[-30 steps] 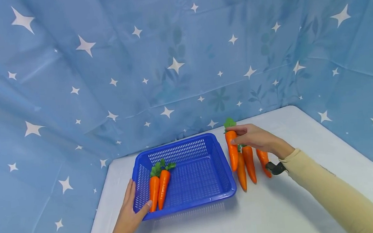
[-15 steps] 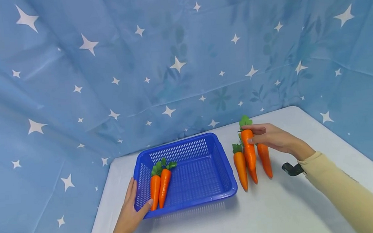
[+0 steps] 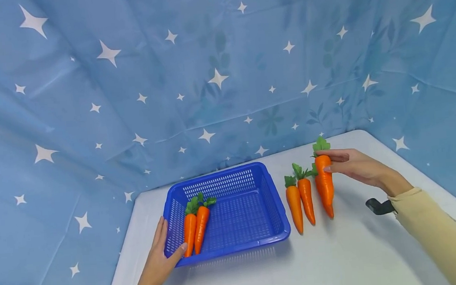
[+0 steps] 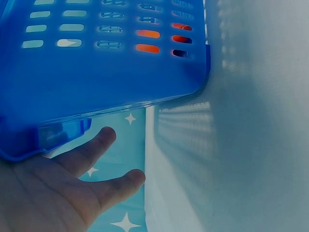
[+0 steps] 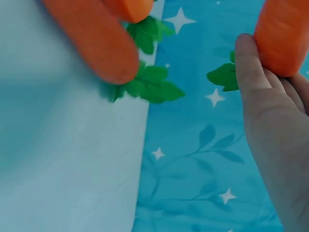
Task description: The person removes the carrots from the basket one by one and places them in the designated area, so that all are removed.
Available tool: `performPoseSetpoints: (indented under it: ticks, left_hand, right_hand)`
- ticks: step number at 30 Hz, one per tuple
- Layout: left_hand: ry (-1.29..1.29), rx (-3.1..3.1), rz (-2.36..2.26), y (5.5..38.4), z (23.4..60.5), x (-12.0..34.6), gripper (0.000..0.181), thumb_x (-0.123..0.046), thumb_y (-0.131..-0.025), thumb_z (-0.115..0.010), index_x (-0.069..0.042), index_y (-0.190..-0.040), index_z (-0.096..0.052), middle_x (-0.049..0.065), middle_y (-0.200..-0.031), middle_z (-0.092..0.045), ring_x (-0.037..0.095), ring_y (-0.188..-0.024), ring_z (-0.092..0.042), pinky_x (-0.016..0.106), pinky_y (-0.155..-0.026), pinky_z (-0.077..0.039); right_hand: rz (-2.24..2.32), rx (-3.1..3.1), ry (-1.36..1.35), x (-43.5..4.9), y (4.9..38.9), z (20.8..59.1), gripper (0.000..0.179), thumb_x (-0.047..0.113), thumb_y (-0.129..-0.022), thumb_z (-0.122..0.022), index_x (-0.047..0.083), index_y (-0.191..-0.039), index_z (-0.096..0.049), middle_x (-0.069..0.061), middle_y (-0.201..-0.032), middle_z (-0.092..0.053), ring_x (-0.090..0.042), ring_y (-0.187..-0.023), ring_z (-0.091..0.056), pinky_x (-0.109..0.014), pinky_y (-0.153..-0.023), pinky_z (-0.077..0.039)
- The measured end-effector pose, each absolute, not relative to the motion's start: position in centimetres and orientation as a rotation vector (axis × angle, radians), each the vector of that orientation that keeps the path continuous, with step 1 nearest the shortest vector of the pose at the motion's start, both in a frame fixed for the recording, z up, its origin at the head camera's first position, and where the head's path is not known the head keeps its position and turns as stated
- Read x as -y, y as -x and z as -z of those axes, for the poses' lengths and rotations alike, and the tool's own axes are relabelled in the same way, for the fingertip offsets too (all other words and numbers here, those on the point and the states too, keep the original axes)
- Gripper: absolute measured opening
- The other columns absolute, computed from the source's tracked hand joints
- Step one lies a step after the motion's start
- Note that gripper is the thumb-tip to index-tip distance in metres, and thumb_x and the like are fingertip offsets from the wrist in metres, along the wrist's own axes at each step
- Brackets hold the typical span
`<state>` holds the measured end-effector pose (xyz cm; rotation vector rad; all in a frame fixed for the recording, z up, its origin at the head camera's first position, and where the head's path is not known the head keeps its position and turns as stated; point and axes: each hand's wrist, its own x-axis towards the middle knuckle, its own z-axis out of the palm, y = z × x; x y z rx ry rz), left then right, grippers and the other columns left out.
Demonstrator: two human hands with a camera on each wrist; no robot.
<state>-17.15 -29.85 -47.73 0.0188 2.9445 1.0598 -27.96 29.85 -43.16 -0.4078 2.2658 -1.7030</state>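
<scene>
My right hand (image 3: 352,165) holds a glossy orange carrot (image 3: 325,184) near its leafy top, thumb on the front and fingers behind. It hangs tip-down and overlaps another carrot lying behind it. In the right wrist view, the held carrot (image 5: 285,36) shows at upper right beside the fingers. My left hand (image 3: 158,257) is at the near left corner of a blue plastic basket (image 3: 239,249). Its thumb rests over the front rim and its straight fingers lie along the left side. In the left wrist view, two fingers extend past the basket wall (image 4: 96,77).
Two carrots (image 3: 190,233) lie side by side in the basket's left part. Right of the basket, a carrot (image 3: 295,208) and another carrot (image 3: 306,199) lie on the white table (image 3: 339,258). A blue star-patterned curtain (image 3: 225,103) stands behind the table.
My right hand has carried the carrot rightward, from beside the basket past two lying carrots to over the rightmost one. The left hand and basket have stayed in place.
</scene>
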Motion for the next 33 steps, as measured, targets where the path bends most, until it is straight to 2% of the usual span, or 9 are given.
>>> performPoseSetpoints:
  ticks: [5,8,12,15,18,22,25,29,33]
  left_hand:
    - [-0.014,-2.946,-1.054,17.3,47.9,30.0,0.106,-0.054,-0.097,-0.067,-0.003,-0.171,-0.01,0.018,-0.179,-0.001,0.053,-0.159,-0.013,0.076,-0.113,-0.025]
    - [-0.02,-2.95,-1.065,17.3,47.9,30.0,0.106,-0.054,-0.098,-0.067,-0.002,-0.171,-0.01,0.018,-0.179,-0.001,0.053,-0.159,-0.013,0.076,-0.113,-0.026]
    - [-0.03,-2.956,-1.076,17.2,47.9,30.0,0.106,-0.052,-0.098,-0.067,-0.001,-0.171,-0.011,0.019,-0.179,-0.001,0.053,-0.159,-0.013,0.075,-0.113,-0.025]
    - [-0.024,-2.954,-1.076,17.1,47.9,29.9,0.106,-0.052,-0.098,-0.067,0.0,-0.171,-0.01,0.018,-0.179,0.0,0.052,-0.159,-0.012,0.074,-0.113,-0.024]
    - [-0.014,-2.954,-1.076,17.1,47.9,29.8,0.106,-0.052,-0.097,-0.067,-0.001,-0.171,-0.01,0.018,-0.179,0.0,0.052,-0.159,-0.012,0.075,-0.113,-0.025]
    - [-0.008,-2.954,-1.067,17.1,47.9,29.8,0.107,-0.053,-0.097,-0.067,-0.001,-0.171,-0.01,0.018,-0.179,0.0,0.052,-0.159,-0.012,0.075,-0.113,-0.025]
    - [-0.006,-2.952,-1.056,17.1,47.8,29.9,0.107,-0.054,-0.098,-0.067,-0.001,-0.171,-0.01,0.019,-0.179,-0.001,0.053,-0.159,-0.013,0.075,-0.113,-0.024]
    - [0.002,-2.949,-1.059,17.2,47.7,29.9,0.106,-0.054,-0.098,-0.067,-0.001,-0.171,-0.009,0.019,-0.179,0.0,0.053,-0.159,-0.012,0.075,-0.113,-0.024]
    - [0.002,-2.943,-1.062,17.2,47.8,29.9,0.107,-0.054,-0.098,-0.066,-0.002,-0.171,-0.009,0.018,-0.179,0.001,0.052,-0.16,-0.011,0.075,-0.113,-0.024]
  right_hand:
    - [1.721,-2.307,0.358,-31.0,27.7,44.1,0.063,0.025,-0.111,-0.061,0.0,-0.164,-0.039,-0.023,-0.164,-0.044,0.0,-0.124,-0.056,-0.066,-0.12,-0.029]
    - [1.752,-2.326,0.326,-31.4,27.5,44.7,0.061,0.027,-0.112,-0.059,-0.001,-0.163,-0.041,-0.009,-0.158,-0.053,0.001,-0.122,-0.059,-0.049,-0.117,-0.043]
    - [1.804,-2.331,0.298,-32.0,27.4,45.5,0.06,0.028,-0.112,-0.06,-0.003,-0.16,-0.044,0.012,-0.141,-0.063,0.003,-0.119,-0.062,-0.023,-0.1,-0.053]
    - [1.798,-2.348,0.274,-32.6,27.3,46.1,0.061,0.028,-0.111,-0.062,-0.004,-0.16,-0.044,0.011,-0.14,-0.063,0.005,-0.116,-0.062,-0.017,-0.094,-0.053]
    - [1.745,-2.39,0.26,-33.3,27.2,46.6,0.061,0.028,-0.111,-0.062,-0.004,-0.16,-0.044,-0.002,-0.149,-0.06,0.006,-0.116,-0.06,-0.023,-0.099,-0.053]
    - [1.68,-2.433,0.251,-33.9,27.1,47.3,0.062,0.028,-0.11,-0.063,-0.004,-0.16,-0.045,-0.023,-0.156,-0.054,0.007,-0.116,-0.056,-0.053,-0.113,-0.047]
    - [1.639,-2.453,0.248,-34.1,27.2,47.9,0.062,0.029,-0.109,-0.064,-0.004,-0.159,-0.046,-0.029,-0.156,-0.051,0.003,-0.119,-0.054,-0.068,-0.113,-0.04]
    - [1.6,-2.477,0.252,-34.0,27.5,48.7,0.063,0.03,-0.109,-0.064,-0.004,-0.158,-0.046,-0.03,-0.158,-0.049,-0.022,-0.132,-0.056,-0.065,-0.112,-0.043]
    - [1.567,-2.502,0.225,-33.9,27.7,49.3,0.065,0.029,-0.107,-0.067,-0.006,-0.158,-0.047,-0.031,-0.157,-0.049,-0.046,-0.141,-0.048,-0.064,-0.112,-0.044]
